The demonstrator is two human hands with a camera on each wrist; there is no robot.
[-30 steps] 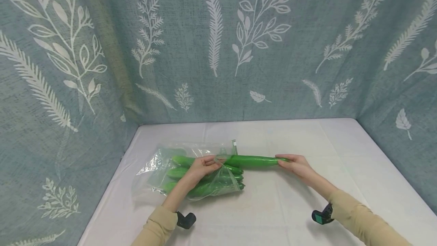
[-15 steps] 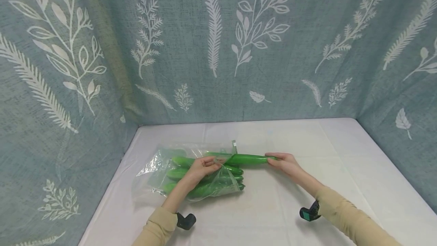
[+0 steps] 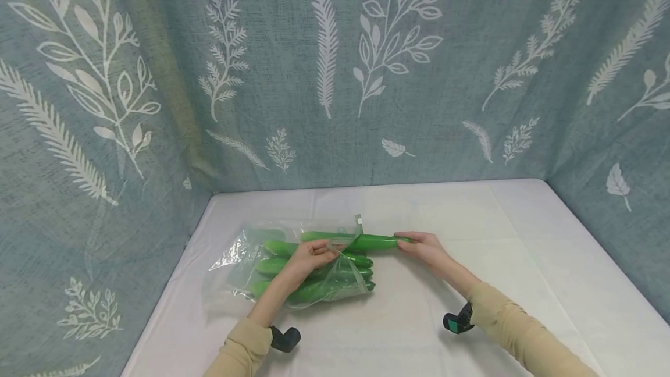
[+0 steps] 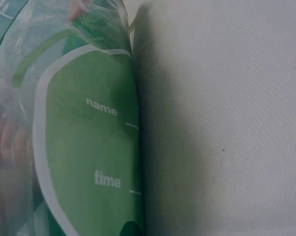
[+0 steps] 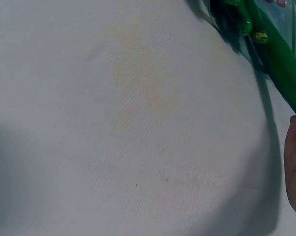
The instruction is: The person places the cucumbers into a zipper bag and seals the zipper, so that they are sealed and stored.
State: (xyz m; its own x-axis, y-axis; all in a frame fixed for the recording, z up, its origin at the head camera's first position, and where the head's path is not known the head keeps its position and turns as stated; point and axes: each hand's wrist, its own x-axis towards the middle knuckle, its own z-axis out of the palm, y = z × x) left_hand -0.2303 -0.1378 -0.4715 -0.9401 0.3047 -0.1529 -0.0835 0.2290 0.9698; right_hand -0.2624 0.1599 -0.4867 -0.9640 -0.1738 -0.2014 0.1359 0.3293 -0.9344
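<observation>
A clear plastic zip bag lies flat at the left middle of the table, its mouth facing right. Several green cucumbers lie side by side inside. My left hand reaches over the bag and pinches the film at its mouth. At the stem end, my right hand grips another cucumber, whose far end is inside the bag along the back side. That cucumber runs diagonally in the right wrist view, from the fingers to the mouth. A green printed label reading "name" and "time" fills much of the left wrist view.
A white cloth covers the table. Patterned blue-green curtains stand behind it and along both sides. A small zip end sticks up from the bag's back corner. Dark wrist cameras hang below both sleeves.
My right hand has moved left, sliding the cucumber deeper into the bag; its tip now shows farther left under the film. My left hand and the bag have stayed in place.
</observation>
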